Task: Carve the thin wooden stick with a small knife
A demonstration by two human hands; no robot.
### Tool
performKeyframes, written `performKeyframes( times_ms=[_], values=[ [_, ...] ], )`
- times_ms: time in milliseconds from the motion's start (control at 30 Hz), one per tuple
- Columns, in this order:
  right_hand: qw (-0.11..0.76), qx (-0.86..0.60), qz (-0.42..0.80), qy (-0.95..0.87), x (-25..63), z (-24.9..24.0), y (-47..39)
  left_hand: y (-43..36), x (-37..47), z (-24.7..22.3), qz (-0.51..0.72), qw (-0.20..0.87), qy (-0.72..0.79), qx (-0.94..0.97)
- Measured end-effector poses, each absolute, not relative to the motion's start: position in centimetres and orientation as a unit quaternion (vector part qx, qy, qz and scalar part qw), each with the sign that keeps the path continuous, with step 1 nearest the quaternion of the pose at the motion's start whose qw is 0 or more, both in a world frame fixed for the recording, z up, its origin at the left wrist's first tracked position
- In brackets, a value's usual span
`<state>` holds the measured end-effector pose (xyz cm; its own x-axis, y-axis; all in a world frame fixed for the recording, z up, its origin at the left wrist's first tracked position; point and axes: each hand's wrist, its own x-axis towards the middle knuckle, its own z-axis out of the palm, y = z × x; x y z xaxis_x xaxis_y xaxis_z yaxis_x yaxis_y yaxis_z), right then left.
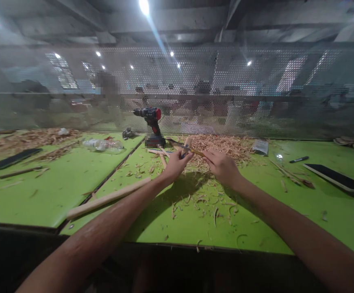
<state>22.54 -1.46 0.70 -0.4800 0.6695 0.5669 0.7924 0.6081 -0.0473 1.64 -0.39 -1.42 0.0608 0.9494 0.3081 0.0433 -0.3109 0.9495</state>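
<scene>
Above the green bench, my left hand (176, 166) is closed around a short pale wooden stick (189, 141), whose top end shows beyond the fingers. A bit of blue shows at these fingers, too small to make out. My right hand (222, 167) grips the yellow-brown handle of a slim knife (197, 152). Its thin dark blade reaches left across the stick, close to the left thumb. Curled wood shavings (222, 148) are heaped just behind both hands, with loose curls scattered below them.
Behind my left hand stands a cordless drill (153, 124). A long wooden strip (109, 198) lies beside my left forearm. Further left is a plastic bottle (103, 145). To the right lie a pen (299, 159) and a dark flat board (338, 177). A perforated screen (240, 89) borders the back.
</scene>
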Motion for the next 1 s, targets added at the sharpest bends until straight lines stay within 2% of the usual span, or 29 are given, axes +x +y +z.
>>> performKeyframes(
  times_ms=[267,833,1000],
  values=[
    [0.271,-0.434,-0.095,-0.854,22.77,0.67,-1.22,-1.19,1.97,-0.81,0.545,0.473,0.385,0.575],
    [0.290,-0.431,-0.061,-0.852,22.70,0.43,-1.16,-1.24,2.41,-0.35,0.551,0.468,0.383,0.576],
    [0.269,-0.438,-0.112,-0.850,22.50,0.46,-1.56,-0.90,2.33,-0.77,0.546,0.495,0.342,0.583]
  ],
)
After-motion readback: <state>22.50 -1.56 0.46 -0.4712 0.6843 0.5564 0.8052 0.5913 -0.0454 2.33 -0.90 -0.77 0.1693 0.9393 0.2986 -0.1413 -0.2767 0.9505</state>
